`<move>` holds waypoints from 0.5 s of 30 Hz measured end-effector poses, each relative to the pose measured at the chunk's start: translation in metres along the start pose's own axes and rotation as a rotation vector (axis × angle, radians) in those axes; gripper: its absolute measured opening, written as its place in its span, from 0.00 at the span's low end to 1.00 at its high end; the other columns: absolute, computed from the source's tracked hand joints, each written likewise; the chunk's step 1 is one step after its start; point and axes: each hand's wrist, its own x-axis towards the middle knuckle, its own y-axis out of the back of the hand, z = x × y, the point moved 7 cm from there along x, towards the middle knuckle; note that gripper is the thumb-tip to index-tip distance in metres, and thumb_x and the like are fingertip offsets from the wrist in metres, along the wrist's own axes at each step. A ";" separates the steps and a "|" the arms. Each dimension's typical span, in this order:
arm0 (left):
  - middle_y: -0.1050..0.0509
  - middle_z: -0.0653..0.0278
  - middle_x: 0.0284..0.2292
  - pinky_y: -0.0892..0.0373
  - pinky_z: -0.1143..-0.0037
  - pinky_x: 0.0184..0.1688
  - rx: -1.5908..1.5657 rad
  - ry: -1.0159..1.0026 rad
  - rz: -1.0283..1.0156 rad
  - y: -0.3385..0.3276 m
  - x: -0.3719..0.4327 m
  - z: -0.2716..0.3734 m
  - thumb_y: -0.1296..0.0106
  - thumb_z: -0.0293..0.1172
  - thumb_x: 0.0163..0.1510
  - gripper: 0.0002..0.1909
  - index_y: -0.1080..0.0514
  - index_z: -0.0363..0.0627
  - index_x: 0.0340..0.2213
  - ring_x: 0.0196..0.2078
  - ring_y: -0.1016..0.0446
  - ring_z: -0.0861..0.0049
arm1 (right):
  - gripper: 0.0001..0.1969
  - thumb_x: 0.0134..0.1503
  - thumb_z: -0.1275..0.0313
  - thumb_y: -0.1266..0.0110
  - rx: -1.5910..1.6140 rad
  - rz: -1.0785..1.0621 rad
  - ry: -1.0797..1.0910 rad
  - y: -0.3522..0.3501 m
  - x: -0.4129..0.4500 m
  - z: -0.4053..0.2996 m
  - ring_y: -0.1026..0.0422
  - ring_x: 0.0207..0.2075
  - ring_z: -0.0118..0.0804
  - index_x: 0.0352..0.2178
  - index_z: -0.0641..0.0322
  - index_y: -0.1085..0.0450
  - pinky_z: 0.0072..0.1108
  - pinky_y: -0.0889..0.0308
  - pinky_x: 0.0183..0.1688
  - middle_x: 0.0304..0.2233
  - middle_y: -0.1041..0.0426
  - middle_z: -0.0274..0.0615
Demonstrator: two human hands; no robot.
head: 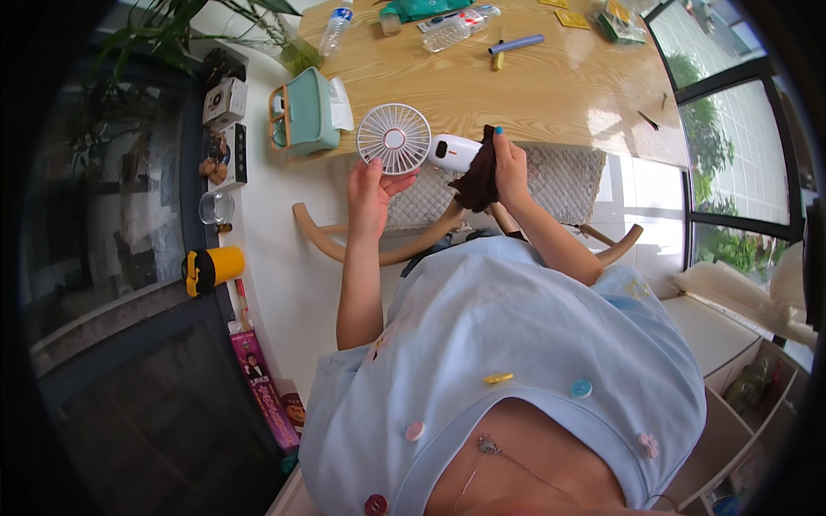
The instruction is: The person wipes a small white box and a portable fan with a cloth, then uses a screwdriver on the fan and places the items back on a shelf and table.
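A white handheld fan (393,138) with a round slatted grille is held sideways near the front edge of the wooden table. My left hand (371,197) grips the lower rim of the grille, thumb on the front and fingers behind. The fan's white handle (457,153), with a small dark display, points right. Around its far end is a dark brown cloth (481,177), pinched by my right hand (510,164). The cloth hides the handle's end and some of my right fingers.
On the wooden table (548,97) stand a mint-green storage box (303,116) and plastic bottles (452,32). A purple tube (516,44) lies behind. Below are a quilted chair cushion (555,184) and curved wooden armrests (310,235). A yellow-and-black cup (219,266) sits on the left ledge.
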 end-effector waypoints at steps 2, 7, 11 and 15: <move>0.31 0.51 0.32 0.30 0.72 0.34 -0.004 0.018 -0.012 0.007 0.002 -0.002 0.64 0.34 0.52 0.15 0.40 0.33 0.37 0.32 0.29 0.64 | 0.20 0.54 0.61 0.61 0.062 0.007 -0.060 -0.004 0.002 0.007 0.49 0.17 0.19 0.13 0.64 0.40 0.16 0.51 0.18 0.13 0.43 0.27; 0.32 0.49 0.33 0.30 0.71 0.34 -0.094 0.033 0.048 0.032 0.008 -0.011 0.65 0.35 0.52 0.17 0.41 0.31 0.38 0.33 0.29 0.61 | 0.18 0.53 0.62 0.60 0.111 0.028 -0.142 -0.016 0.010 0.024 0.47 0.17 0.19 0.14 0.64 0.39 0.16 0.50 0.19 0.14 0.43 0.27; 0.32 0.48 0.33 0.31 0.71 0.35 -0.077 0.035 0.077 0.050 0.016 -0.005 0.67 0.36 0.53 0.19 0.42 0.30 0.38 0.34 0.30 0.60 | 0.18 0.52 0.63 0.58 0.016 0.028 -0.155 -0.031 0.005 0.019 0.47 0.17 0.19 0.15 0.65 0.39 0.17 0.49 0.18 0.13 0.42 0.27; 0.33 0.49 0.34 0.31 0.70 0.36 -0.129 -0.046 0.141 0.084 0.030 0.015 0.66 0.37 0.53 0.19 0.42 0.31 0.38 0.34 0.30 0.62 | 0.18 0.51 0.62 0.56 -0.020 0.049 -0.163 -0.031 0.015 0.025 0.46 0.16 0.19 0.16 0.67 0.37 0.16 0.49 0.17 0.13 0.40 0.29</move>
